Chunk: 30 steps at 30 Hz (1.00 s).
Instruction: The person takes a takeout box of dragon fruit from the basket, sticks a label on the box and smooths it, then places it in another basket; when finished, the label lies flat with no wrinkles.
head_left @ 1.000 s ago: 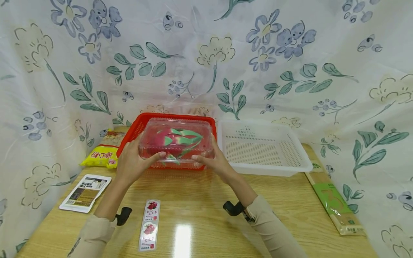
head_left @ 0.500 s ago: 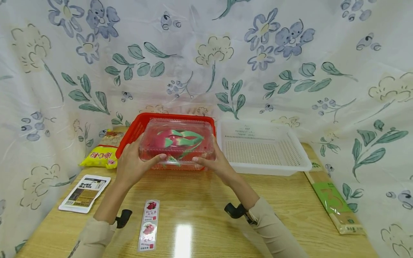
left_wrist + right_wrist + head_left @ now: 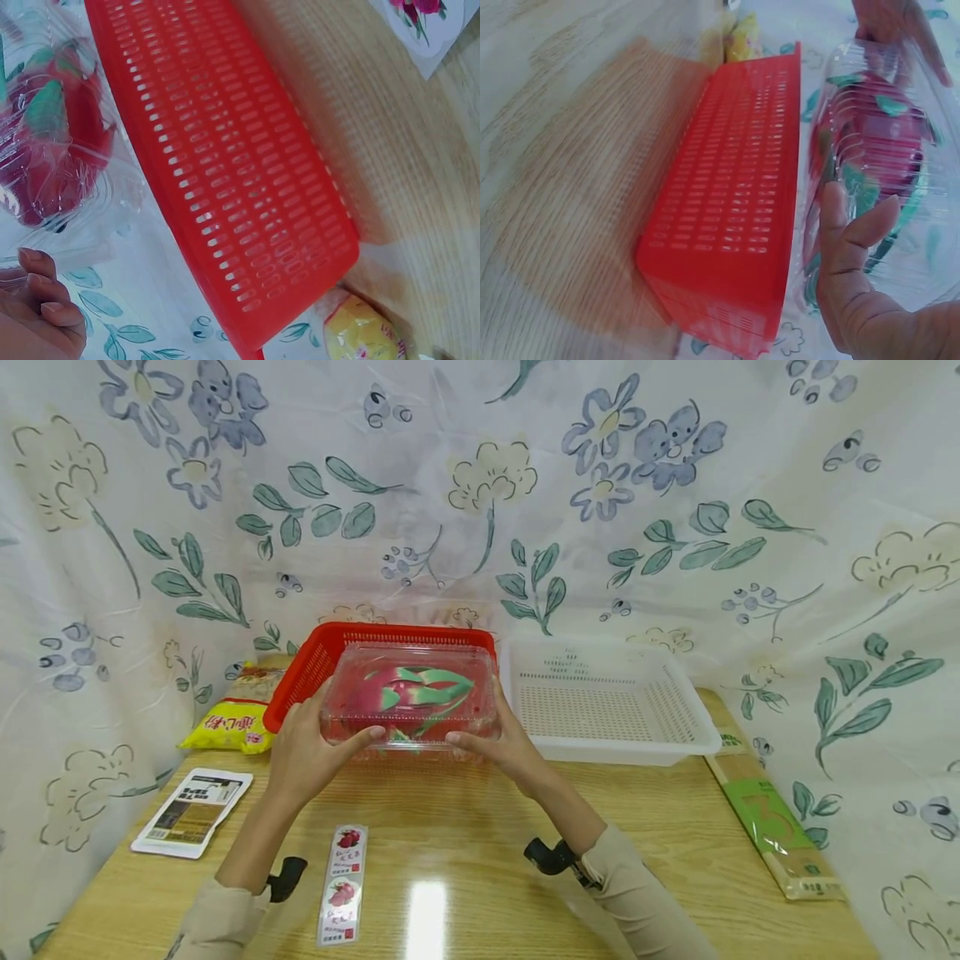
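Both hands grip a clear plastic clamshell box (image 3: 450, 731) between them, with a pink dragon fruit (image 3: 416, 689) with green scales inside. My left hand (image 3: 306, 752) holds its left end, my right hand (image 3: 510, 742) the right end, thumbs along the near side and fingers around the ends. In the head view the box overlaps the red basket (image 3: 296, 681). From the right wrist, the box (image 3: 930, 255) shows above the basket's rim, ribs facing the camera. In the left wrist view, the left hand's curled fingertips (image 3: 52, 300) show beside the box.
A white perforated basket (image 3: 618, 747) stands right of the red one. Two dragon fruit stickers on a strip (image 3: 342, 885) lie at the front. A white-edged pouch (image 3: 191, 812) and a yellow bag (image 3: 232, 722) are at left, a long green-labelled packet (image 3: 776, 822) at right.
The box has come slightly down and nearer in the head view, showing more of its top. Both hands keep their hold. The whole view has shifted a little.
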Each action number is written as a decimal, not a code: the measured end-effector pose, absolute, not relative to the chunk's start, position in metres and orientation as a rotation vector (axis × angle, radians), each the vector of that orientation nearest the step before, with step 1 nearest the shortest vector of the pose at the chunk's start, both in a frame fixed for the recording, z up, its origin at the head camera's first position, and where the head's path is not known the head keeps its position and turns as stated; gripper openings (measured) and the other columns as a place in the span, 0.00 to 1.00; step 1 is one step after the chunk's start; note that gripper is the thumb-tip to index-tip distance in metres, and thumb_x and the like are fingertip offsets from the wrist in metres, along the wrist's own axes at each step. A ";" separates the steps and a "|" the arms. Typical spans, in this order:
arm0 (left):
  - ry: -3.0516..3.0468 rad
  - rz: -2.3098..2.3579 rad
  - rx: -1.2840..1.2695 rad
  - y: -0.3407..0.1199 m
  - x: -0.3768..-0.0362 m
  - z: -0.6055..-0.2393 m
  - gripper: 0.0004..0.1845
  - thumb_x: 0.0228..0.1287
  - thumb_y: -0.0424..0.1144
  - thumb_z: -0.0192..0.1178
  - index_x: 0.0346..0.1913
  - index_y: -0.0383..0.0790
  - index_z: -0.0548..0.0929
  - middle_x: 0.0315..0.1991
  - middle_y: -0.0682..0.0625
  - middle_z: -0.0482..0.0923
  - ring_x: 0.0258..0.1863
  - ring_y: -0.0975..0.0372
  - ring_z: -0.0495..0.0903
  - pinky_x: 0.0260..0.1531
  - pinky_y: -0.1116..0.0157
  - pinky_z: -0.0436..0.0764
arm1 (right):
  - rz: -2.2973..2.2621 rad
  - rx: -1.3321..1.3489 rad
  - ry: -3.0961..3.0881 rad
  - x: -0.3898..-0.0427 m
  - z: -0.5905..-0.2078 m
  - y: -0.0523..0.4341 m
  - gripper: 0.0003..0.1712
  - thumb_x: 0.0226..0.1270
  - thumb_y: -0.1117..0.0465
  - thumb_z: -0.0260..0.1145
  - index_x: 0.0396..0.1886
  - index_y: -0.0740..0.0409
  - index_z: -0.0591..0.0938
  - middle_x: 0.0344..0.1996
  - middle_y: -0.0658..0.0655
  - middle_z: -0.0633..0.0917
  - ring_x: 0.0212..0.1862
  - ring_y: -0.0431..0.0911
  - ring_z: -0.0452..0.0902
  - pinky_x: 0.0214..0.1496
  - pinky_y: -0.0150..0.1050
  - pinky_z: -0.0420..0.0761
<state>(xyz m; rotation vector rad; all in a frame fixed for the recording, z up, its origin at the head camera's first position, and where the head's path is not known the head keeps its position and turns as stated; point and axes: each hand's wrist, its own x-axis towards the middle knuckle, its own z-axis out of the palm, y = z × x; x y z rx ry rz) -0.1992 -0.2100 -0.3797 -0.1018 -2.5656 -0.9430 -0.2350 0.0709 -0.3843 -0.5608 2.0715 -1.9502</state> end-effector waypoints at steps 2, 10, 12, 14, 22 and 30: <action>-2.565 -0.942 -0.102 -0.210 -0.198 -0.380 0.50 0.56 0.63 0.67 0.77 0.48 0.59 0.50 0.40 0.77 0.45 0.52 0.68 0.38 0.54 0.69 | -1.937 -0.536 2.089 -0.234 -0.384 0.071 0.65 0.59 0.44 0.74 0.79 0.26 0.35 0.76 0.52 0.58 0.49 0.51 0.77 0.37 0.44 0.81; -2.550 -0.950 -0.112 -0.209 -0.195 -0.381 0.49 0.55 0.61 0.68 0.77 0.48 0.60 0.49 0.40 0.77 0.44 0.53 0.67 0.37 0.55 0.69 | -1.921 -0.498 2.104 -0.228 -0.383 0.073 0.66 0.58 0.44 0.74 0.79 0.27 0.35 0.78 0.52 0.52 0.56 0.53 0.73 0.41 0.44 0.82; -2.549 -0.951 -0.116 -0.209 -0.194 -0.381 0.49 0.55 0.61 0.68 0.77 0.48 0.60 0.49 0.40 0.78 0.44 0.53 0.67 0.37 0.55 0.69 | -1.915 -0.494 2.112 -0.227 -0.383 0.074 0.65 0.58 0.44 0.74 0.79 0.28 0.35 0.79 0.53 0.49 0.56 0.53 0.73 0.41 0.45 0.82; -2.551 -0.949 -0.115 -0.208 -0.193 -0.381 0.49 0.55 0.61 0.68 0.77 0.48 0.60 0.49 0.40 0.78 0.44 0.53 0.68 0.37 0.55 0.69 | -1.905 -0.491 2.122 -0.226 -0.382 0.074 0.66 0.59 0.44 0.74 0.79 0.30 0.34 0.80 0.54 0.45 0.54 0.55 0.74 0.41 0.47 0.82; -2.565 -0.945 -0.105 -0.207 -0.191 -0.380 0.50 0.56 0.62 0.67 0.77 0.46 0.59 0.49 0.39 0.77 0.44 0.52 0.68 0.37 0.54 0.70 | -1.914 -0.506 2.115 -0.223 -0.382 0.076 0.66 0.59 0.44 0.74 0.79 0.30 0.34 0.80 0.50 0.36 0.73 0.58 0.56 0.50 0.48 0.82; -2.559 -0.950 -0.111 -0.206 -0.187 -0.382 0.50 0.55 0.61 0.68 0.77 0.47 0.59 0.51 0.39 0.77 0.46 0.51 0.69 0.40 0.51 0.73 | -1.945 -0.522 2.086 -0.220 -0.383 0.076 0.65 0.59 0.46 0.74 0.79 0.27 0.35 0.79 0.47 0.46 0.69 0.53 0.64 0.54 0.49 0.80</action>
